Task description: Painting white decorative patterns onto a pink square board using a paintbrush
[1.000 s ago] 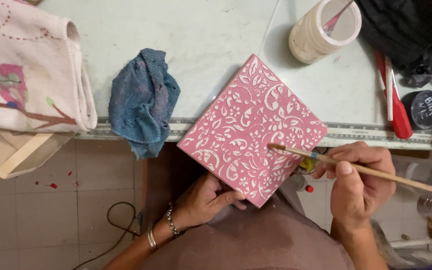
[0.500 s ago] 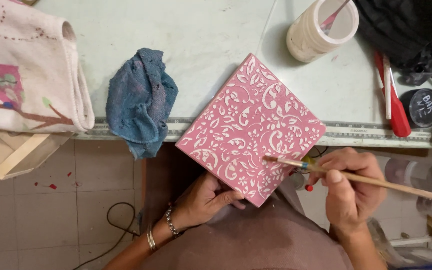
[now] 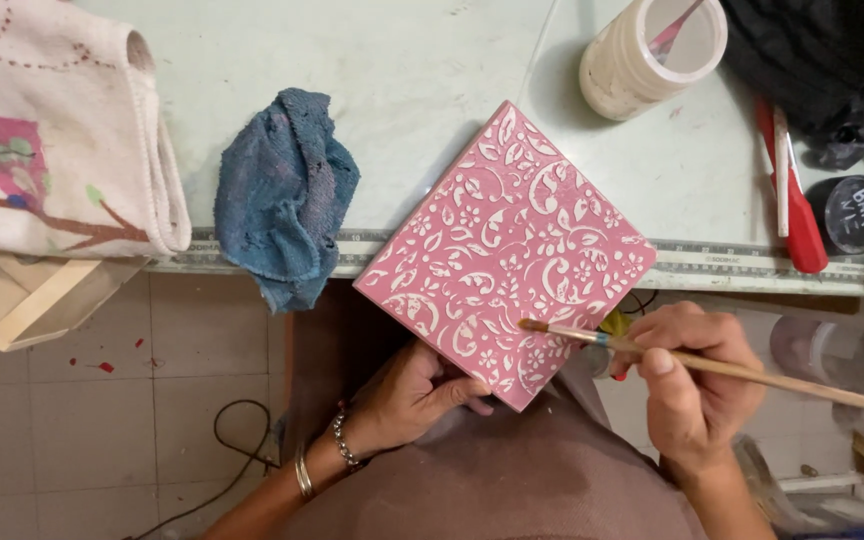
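The pink square tile [image 3: 505,255] with its raised white scrollwork sits tilted between my hands, its far half resting on the edge of the bench [image 3: 392,70] and its near corner hanging over my lap. My left hand [image 3: 414,395] is cupped under that near corner, fingers closed on the lower edge. My right hand [image 3: 690,385] is closed around a thin wooden paintbrush [image 3: 712,365], bristle tip touching the tile near its lower right edge.

I judge the main risk to be the overhang: if my left hand lets go or shifts, the tile could tip off the bench edge. A heavy stroke could also smear paint from the white relief onto the pink ground.

Beyond my right hand, a white cylindrical tub [image 3: 652,55] stands open on the bench with something thin and pinkish inside; I cannot tell what it is. Further right lie a red-handled tool [image 3: 797,215] and a small black-lidded jar [image 3: 849,213]. Beyond my left hand a crumpled blue rag [image 3: 282,210] droops over the bench edge, and past it lies a cream fabric bag [image 3: 52,130] with a painted bird.
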